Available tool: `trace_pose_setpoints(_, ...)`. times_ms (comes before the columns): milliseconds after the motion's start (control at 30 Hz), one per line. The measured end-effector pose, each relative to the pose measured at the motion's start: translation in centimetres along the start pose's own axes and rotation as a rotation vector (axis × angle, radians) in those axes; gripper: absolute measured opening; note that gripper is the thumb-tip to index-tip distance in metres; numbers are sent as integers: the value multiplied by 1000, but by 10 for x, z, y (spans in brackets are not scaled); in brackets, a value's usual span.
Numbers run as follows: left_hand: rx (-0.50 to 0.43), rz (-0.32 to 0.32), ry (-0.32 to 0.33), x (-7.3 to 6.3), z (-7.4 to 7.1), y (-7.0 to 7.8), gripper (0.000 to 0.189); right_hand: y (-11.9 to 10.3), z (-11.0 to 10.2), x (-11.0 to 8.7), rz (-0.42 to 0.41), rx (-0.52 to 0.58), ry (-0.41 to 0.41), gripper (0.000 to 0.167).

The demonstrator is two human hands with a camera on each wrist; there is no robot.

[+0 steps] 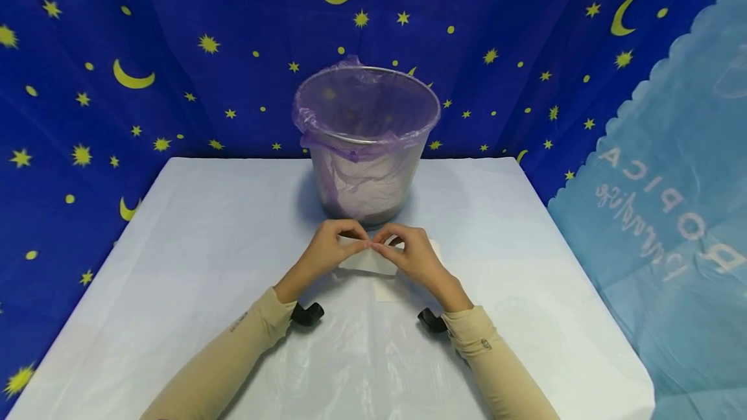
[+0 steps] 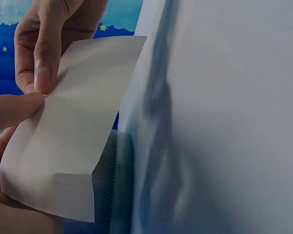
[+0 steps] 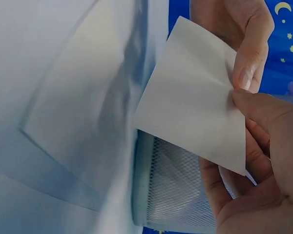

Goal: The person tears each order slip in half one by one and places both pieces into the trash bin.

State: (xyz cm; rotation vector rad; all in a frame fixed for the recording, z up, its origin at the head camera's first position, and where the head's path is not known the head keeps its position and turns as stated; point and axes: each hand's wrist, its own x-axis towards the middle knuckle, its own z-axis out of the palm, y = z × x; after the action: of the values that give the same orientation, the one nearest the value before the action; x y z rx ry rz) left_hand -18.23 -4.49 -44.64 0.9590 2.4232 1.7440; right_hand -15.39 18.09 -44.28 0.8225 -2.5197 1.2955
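Note:
A small sheet of white paper [image 1: 366, 264] is pinched at the middle of its upper edge by both hands, just in front of the mesh bin. My left hand [image 1: 331, 248] grips it between thumb and fingers, and my right hand [image 1: 419, 258] does the same from the other side. The thumb tips meet at one spot, where the paper [image 2: 83, 117] creases slightly in the left wrist view. In the right wrist view the held sheet [image 3: 190, 87] bows over the fingers behind it, which are partly hidden.
Behind the hands stands a mesh bin [image 1: 367, 193] lined with a thin purple bag [image 1: 350, 148]. More pale paper [image 1: 391, 290] lies on the white table [image 1: 233, 212] below the held sheet. A blue curtain [image 1: 233, 18] with moons and stars hangs at the back.

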Motion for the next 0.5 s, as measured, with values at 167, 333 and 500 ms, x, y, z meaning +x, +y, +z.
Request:
trace_pose_setpoints(167,7,7,15,5,-7,9,3,-10,-7,8,-38,-3,1,2)
trace_pose_setpoints(333,15,22,28,10,-15,24,3,-22,-17,16,-81,-4,30,5)
trace_pose_setpoints(500,38,43,24,16,-19,35,5,-29,-24,19,-104,-12,73,4)
